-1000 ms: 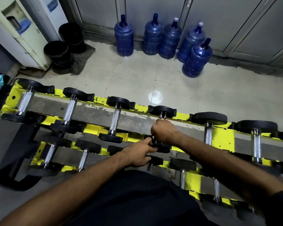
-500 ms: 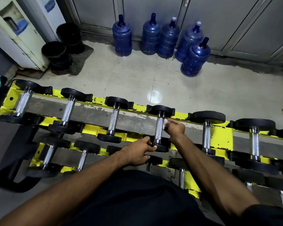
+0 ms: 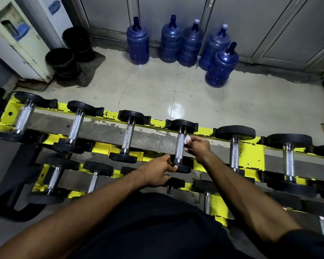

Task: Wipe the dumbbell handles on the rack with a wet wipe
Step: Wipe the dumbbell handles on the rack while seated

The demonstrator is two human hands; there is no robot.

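A yellow rack [image 3: 251, 152] holds rows of black dumbbells with knurled chrome handles. The fourth dumbbell from the left on the top row has its handle [image 3: 180, 148] bare. My left hand [image 3: 157, 171] grips that dumbbell's near black head [image 3: 183, 168]. My right hand [image 3: 199, 148] sits just right of the handle and pinches a small white wet wipe [image 3: 187, 140], which touches the handle's upper right side. Other top-row handles [image 3: 128, 136] [image 3: 234, 156] lie to either side.
Several blue water jugs [image 3: 222, 66] stand on the tiled floor beyond the rack. Black buckets [image 3: 61, 60] and a white dispenser [image 3: 17, 38] are at the back left. A lower rack tier [image 3: 219, 206] carries more dumbbells near my body.
My right hand let go of the handle it wrapped and shifted to its right side, holding the wipe at the fingertips. My left hand stayed on the near head.
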